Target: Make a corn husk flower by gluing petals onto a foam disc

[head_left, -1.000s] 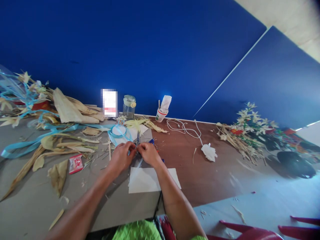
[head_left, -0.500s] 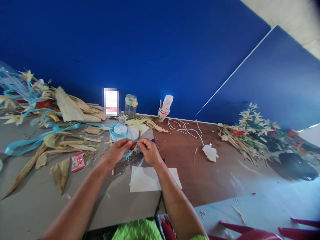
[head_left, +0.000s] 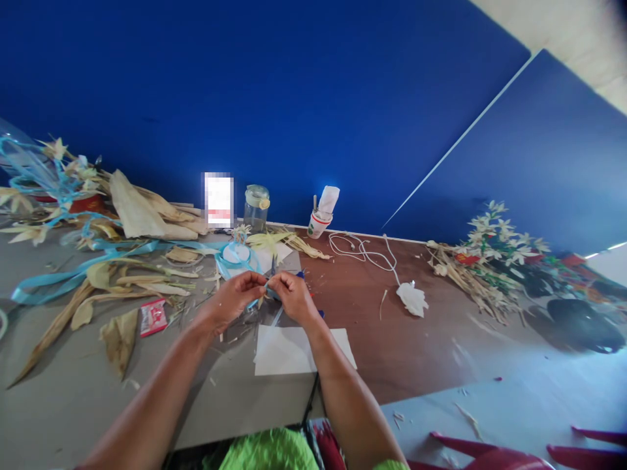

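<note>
My left hand and my right hand meet above the table, both with thumb and fingers pinched. Between the fingertips is something small and thin, too fine to make out. Just behind the hands lies a roll of light blue ribbon, and a dark pointed tool, perhaps scissors, shows beyond the fingertips. Pale green husk strips are spread farther back. White paper sheets lie under my right forearm. What is directly below the hands is partly hidden.
Dried husks and a red-and-white packet lie on the left. A lidded jar and a white cup stand along the blue partition. A white cable and husk flowers are on the right.
My left fingers have shifted slightly and arched a little more, and the fingertips have moved slightly. My right hand stays nearly in place. The things on the table look the same.
</note>
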`<act>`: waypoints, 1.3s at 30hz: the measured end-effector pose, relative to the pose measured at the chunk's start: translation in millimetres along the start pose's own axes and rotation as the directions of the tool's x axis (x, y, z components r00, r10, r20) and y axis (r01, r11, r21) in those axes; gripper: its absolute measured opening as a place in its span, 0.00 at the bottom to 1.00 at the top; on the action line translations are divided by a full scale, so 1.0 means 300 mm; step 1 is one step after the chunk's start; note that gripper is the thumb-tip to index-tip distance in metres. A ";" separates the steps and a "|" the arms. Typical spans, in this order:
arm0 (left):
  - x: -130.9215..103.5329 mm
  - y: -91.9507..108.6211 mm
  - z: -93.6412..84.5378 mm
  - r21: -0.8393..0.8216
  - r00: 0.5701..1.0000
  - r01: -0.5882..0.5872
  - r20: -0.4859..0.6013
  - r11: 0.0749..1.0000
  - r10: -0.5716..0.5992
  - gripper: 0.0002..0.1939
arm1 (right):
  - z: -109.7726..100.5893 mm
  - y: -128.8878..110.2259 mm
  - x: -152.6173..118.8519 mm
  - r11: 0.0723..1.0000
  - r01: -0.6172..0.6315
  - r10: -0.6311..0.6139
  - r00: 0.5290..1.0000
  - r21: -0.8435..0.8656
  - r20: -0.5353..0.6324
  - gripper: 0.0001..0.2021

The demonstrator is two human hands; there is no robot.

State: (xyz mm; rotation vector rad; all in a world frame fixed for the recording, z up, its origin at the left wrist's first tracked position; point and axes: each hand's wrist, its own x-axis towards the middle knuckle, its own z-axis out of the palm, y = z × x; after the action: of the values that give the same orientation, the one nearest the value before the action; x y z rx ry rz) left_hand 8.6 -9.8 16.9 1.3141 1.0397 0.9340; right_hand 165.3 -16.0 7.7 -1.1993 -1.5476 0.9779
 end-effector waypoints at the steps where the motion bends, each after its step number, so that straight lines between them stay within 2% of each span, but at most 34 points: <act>1: 0.002 -0.002 0.000 0.035 1.000 -0.016 0.002 0.999 0.016 0.14 | -0.001 0.002 0.000 1.000 -0.003 0.003 1.000 -0.003 0.005 0.11; 4: 0.005 -0.008 -0.003 0.210 0.996 -0.088 0.025 0.974 0.085 0.12 | -0.003 0.003 -0.001 1.000 -0.011 0.010 0.999 0.005 0.045 0.12; 8: -0.001 0.003 0.001 0.444 0.990 -0.131 0.005 0.886 0.144 0.11 | -0.002 0.000 -0.003 1.000 0.020 -0.018 0.997 -0.022 0.073 0.12; 11: -0.009 0.018 0.012 0.542 0.985 -0.131 -0.024 0.830 0.171 0.10 | -0.001 0.004 -0.002 0.997 0.053 -0.048 0.994 -0.050 0.094 0.13; 14: -0.012 0.023 0.018 0.622 0.971 -0.168 -0.028 0.765 0.236 0.10 | 0.000 0.011 0.002 0.999 0.028 -0.023 0.992 -0.041 0.125 0.13; 18: -0.008 0.012 0.013 0.673 0.958 -0.200 -0.019 0.712 0.286 0.09 | 0.000 0.004 0.005 0.999 -0.037 0.036 0.991 0.007 0.131 0.13; 23: -0.003 -0.001 0.006 0.691 0.955 -0.203 -0.018 0.694 0.297 0.08 | -0.009 -0.001 0.008 0.972 -0.189 0.156 0.963 0.138 0.219 0.11; 29: -0.006 0.002 0.010 0.740 0.941 -0.230 0.002 0.632 0.339 0.07 | -0.011 0.009 0.004 0.975 -0.109 0.073 0.980 0.195 0.185 0.09; 31: -0.007 0.001 0.009 0.765 0.936 -0.231 0.005 0.602 0.352 0.07 | -0.003 0.005 0.003 0.960 -0.129 0.082 0.979 0.250 0.189 0.09; 34: -0.007 -0.005 0.009 0.812 0.925 -0.218 -0.005 0.541 0.380 0.07 | 0.008 -0.001 0.003 0.926 -0.216 0.167 0.970 0.308 0.179 0.10; 39: -0.014 -0.009 0.020 0.882 0.898 -0.231 0.031 0.410 0.440 0.09 | 0.007 0.001 0.008 0.897 -0.318 0.271 0.945 0.309 0.184 0.09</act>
State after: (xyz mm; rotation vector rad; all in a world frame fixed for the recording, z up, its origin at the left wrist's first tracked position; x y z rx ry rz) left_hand 13.1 -15.9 14.4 2.4237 1.5570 0.8479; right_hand 163.0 -13.6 7.4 -1.1587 -1.2519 1.4878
